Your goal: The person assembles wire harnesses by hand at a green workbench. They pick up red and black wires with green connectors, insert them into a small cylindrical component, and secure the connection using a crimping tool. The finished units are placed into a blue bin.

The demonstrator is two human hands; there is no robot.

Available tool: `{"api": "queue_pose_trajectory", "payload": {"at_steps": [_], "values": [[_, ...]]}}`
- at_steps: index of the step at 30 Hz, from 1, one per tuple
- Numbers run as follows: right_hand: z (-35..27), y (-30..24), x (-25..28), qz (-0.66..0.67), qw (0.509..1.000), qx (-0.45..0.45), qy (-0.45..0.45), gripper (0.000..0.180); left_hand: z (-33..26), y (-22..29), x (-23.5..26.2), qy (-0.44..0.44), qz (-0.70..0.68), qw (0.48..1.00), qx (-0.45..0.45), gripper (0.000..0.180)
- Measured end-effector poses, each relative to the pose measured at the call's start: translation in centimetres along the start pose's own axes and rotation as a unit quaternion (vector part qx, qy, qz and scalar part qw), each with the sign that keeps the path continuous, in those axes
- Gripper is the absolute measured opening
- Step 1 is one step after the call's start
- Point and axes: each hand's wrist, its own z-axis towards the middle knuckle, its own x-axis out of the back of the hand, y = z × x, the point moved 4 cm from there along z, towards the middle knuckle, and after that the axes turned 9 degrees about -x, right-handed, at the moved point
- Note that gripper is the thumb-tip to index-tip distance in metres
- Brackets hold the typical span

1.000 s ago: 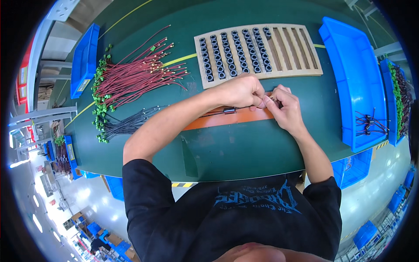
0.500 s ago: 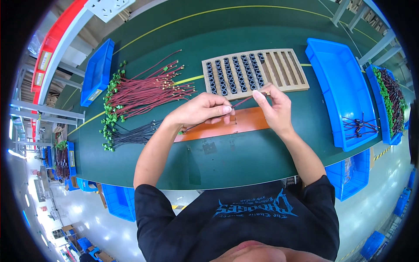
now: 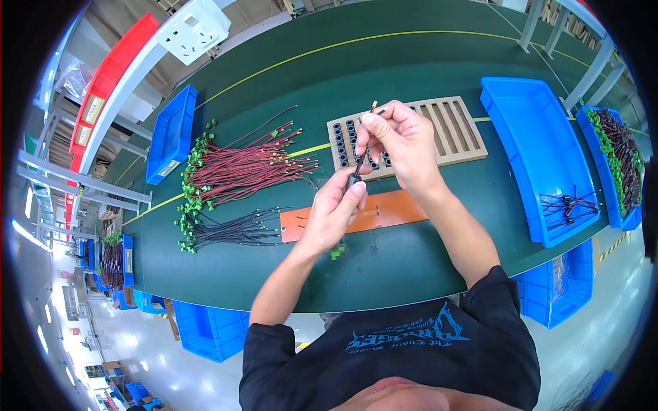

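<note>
Both hands have lifted off the desk (image 3: 425, 61) since a second ago. Centre frame, the left hand (image 3: 336, 212) fingers are closed on a small dark sleeve (image 3: 354, 181); the right hand (image 3: 401, 140) fingers pinch the thin wire (image 3: 362, 159) above it. Looks like threading is underway. Slotted tray (image 3: 452, 127) behind, red wires (image 3: 247, 168) left, orange mat (image 3: 397, 209) below.
</note>
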Motion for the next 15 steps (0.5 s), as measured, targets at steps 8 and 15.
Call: {"api": "queue_pose_trajectory", "payload": {"at_steps": [8, 15], "values": [[-0.8, -3.0, 1.2, -0.068, 0.997, 0.032, 0.015, 0.017, 0.6, -0.2, -1.8, 0.018, 0.094, 0.990, -0.103, 0.038], [-0.1, -3.0, 2.2, -0.082, 0.996, 0.016, 0.011, 0.018, 1.3, -0.9, -2.5, 0.049, -0.011, 0.997, -0.062, 0.026]]}}
